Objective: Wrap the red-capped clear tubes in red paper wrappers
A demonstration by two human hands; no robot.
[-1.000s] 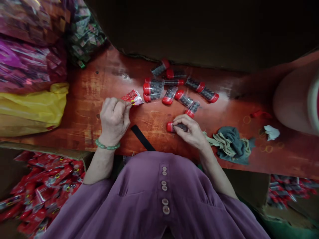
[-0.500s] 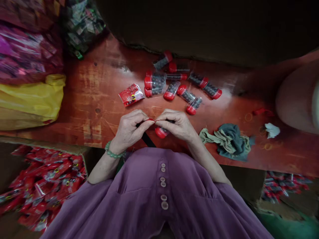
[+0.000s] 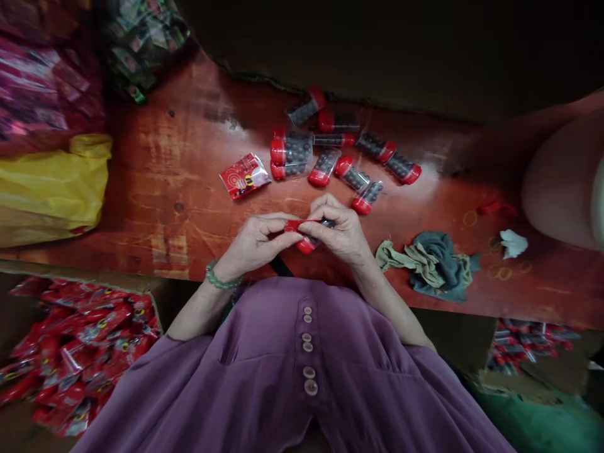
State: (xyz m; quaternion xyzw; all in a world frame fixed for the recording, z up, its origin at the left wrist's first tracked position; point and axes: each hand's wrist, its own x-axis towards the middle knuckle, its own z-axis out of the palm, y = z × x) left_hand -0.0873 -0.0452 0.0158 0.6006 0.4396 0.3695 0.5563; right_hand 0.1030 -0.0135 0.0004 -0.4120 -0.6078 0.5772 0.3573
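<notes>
In front of my body, my left hand [image 3: 259, 242] is closed in a pinch on a small red wrapper [image 3: 292, 225]. My right hand [image 3: 337, 229] is closed around a clear tube of dark balls [image 3: 326, 223], whose red cap [image 3: 306, 245] shows below my fingers. My right thumb and forefinger also press on the wrapper's near edge, so the hands almost touch. Beyond them lie several similar red-capped tubes [image 3: 325, 167] in a loose group. A stack of red printed wrappers [image 3: 245, 177] rests to their left.
A crumpled grey-green cloth [image 3: 436, 264] lies right of my hands, with rubber bands [image 3: 504, 273] and a white scrap [image 3: 514, 244] farther right. A pale bucket [image 3: 561, 182] stands at the right. Filled bags [image 3: 51, 100] crowd the left. An open box of red packets [image 3: 85, 346] sits below.
My left hand has moved slightly right, and more of the red wrapper now shows between my hands. My right fingers have shifted up over it. The view has moved a little.
</notes>
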